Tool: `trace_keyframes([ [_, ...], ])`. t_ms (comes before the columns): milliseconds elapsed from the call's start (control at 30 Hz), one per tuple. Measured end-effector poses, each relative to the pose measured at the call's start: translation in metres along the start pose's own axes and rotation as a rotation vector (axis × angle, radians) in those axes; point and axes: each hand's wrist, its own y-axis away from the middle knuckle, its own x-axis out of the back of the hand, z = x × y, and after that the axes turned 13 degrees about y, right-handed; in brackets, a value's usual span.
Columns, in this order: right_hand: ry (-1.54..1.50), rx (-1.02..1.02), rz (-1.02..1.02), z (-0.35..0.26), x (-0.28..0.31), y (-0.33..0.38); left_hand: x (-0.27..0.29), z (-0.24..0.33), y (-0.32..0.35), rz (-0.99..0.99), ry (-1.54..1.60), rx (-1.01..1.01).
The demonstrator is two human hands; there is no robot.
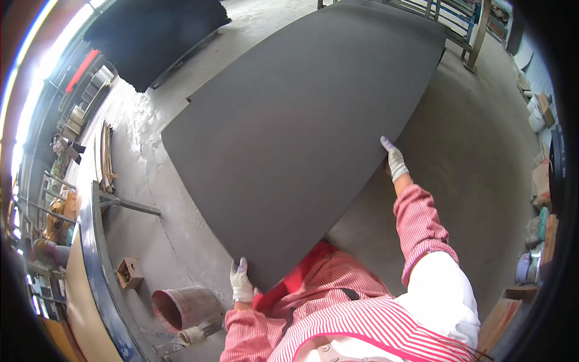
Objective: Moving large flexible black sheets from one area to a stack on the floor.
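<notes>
A large, flat dark grey sheet [289, 133] stretches from my body toward the far end of the view. At its near left edge, my gloved left hand [241, 283] grips it with the thumb on top and the fingers hidden underneath. Farther along the right edge, my gloved right hand [395, 161] holds it the same way, thumb over the upper face. Both gloves are whitish with purple-tinted fingertips. The near corner of the sheet lies close against my red and white striped apron [362, 320].
A stack of black sheets [163, 36] stands at the far left. A metal rack [473, 36] is at the far right. To my left are a long table [90, 289], a tipped bucket [184, 306] and a small open box [129, 273] on the floor. Assorted items line the right wall.
</notes>
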Motion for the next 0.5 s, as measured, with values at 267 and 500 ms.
trace_keyframes([
  [267,-0.312,-0.251,-0.214,0.041,-0.077,0.018,-0.138,-0.067,-0.144,-0.109,-0.29,-0.093],
  [500,0.186,-0.409,-0.138,0.046,-0.093,0.031,-0.156,-0.094,-0.155,-0.117,-0.69,0.059],
])
